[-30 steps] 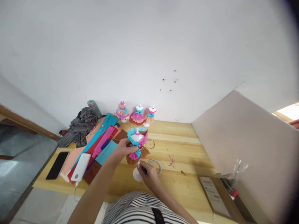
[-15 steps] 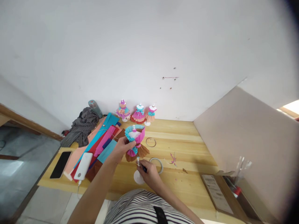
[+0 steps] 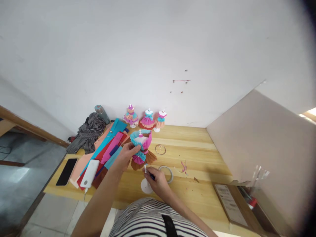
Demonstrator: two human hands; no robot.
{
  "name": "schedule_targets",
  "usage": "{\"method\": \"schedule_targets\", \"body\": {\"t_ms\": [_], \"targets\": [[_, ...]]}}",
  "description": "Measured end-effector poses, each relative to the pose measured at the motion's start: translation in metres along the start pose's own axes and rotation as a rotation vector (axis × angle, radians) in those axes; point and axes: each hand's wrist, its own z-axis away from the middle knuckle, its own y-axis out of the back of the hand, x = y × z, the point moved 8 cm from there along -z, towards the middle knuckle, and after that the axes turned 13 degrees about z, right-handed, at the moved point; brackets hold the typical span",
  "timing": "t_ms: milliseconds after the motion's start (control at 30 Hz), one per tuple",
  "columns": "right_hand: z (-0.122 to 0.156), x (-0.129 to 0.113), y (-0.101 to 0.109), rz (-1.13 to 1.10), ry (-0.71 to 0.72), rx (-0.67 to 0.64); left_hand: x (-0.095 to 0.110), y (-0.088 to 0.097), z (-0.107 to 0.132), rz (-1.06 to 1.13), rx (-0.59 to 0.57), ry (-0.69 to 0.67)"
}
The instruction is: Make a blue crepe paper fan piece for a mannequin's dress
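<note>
My left hand (image 3: pixel 126 155) is closed round a small white dress form wearing a paper dress (image 3: pixel 141 149) of blue, pink and brown pleats, held upright above the wooden table (image 3: pixel 197 154). My right hand (image 3: pixel 158 180) is closed on the thin stand rod (image 3: pixel 146 169) just under the dress, over the round white base (image 3: pixel 146 187). Right beside that hand lies a roll of clear tape (image 3: pixel 167 171).
Three finished paper-dress figures (image 3: pixel 146 119) stand by the white wall. Coloured paper strips (image 3: pixel 108 148), a white power bank (image 3: pixel 89 172), a black phone (image 3: pixel 66 167), striped cloth (image 3: pixel 87 131) and a bottle (image 3: pixel 101 112) lie left. A wire ring (image 3: pixel 160 149) is centre, an open cardboard box (image 3: pixel 237 204) right.
The dress in my left hand has turned and tilted slightly, drawing closer over the stand. My head has shifted, so the table sits a little further right in view.
</note>
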Motion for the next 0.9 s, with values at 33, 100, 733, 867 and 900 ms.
{"method": "schedule_targets", "body": {"t_ms": [33, 100, 733, 867, 900], "targets": [[0.0, 0.0, 0.0, -0.001, -0.001, -0.001, -0.001, 0.0, 0.0, 0.001, -0.013, 0.002], [0.0, 0.001, 0.001, 0.001, -0.002, -0.002, -0.002, -0.001, -0.001, 0.008, -0.041, 0.013], [0.002, 0.041, 0.007, 0.059, -0.089, 0.096, 0.006, 0.054, -0.003, -0.181, 0.167, -0.06], [-0.005, 0.092, 0.036, 0.13, -0.2, 0.196, -0.02, 0.118, -0.003, -0.27, 0.377, -0.049], [-0.009, 0.107, 0.043, 0.152, -0.228, 0.215, -0.032, 0.132, -0.004, -0.283, 0.399, -0.03]]}}
